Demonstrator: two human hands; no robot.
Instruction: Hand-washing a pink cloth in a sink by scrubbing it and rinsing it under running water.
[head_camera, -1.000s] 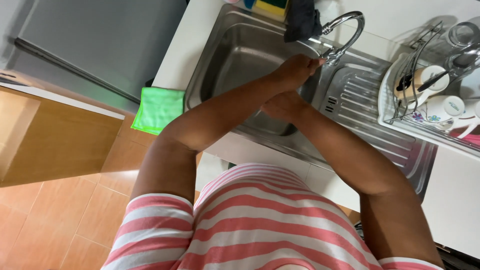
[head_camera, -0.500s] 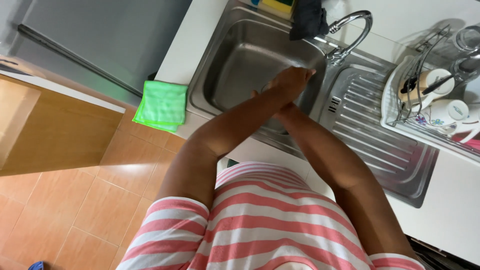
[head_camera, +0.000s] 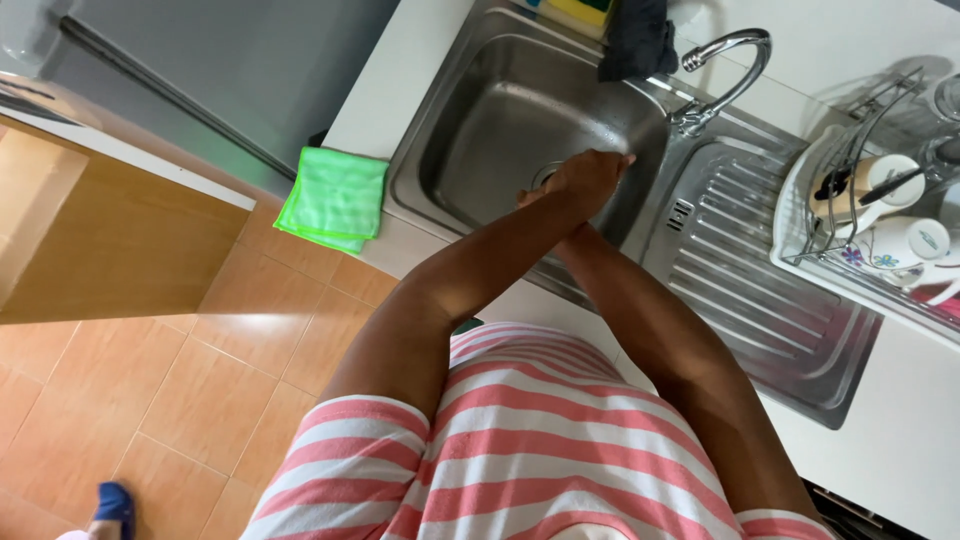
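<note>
Both of my hands are held together over the steel sink basin (head_camera: 480, 130), just above the drain (head_camera: 545, 175). My left hand (head_camera: 590, 175) lies on top, its fingers closed over the other hand. My right hand (head_camera: 527, 197) is mostly hidden underneath, and only a little of it shows at the left. I see nothing held in either hand. The curved tap (head_camera: 725, 70) stands to the upper right of my hands, with its spout apart from them. No water stream is visible.
A folded green cloth (head_camera: 335, 198) hangs over the counter edge left of the sink. A ribbed draining board (head_camera: 760, 290) lies to the right, with a wire dish rack (head_camera: 870, 200) holding cups. A sponge (head_camera: 580, 12) and a dark cloth (head_camera: 640, 40) sit behind the basin.
My joined hands have drawn away from the tap's spout, down and left toward the drain. The view has shifted slightly.
</note>
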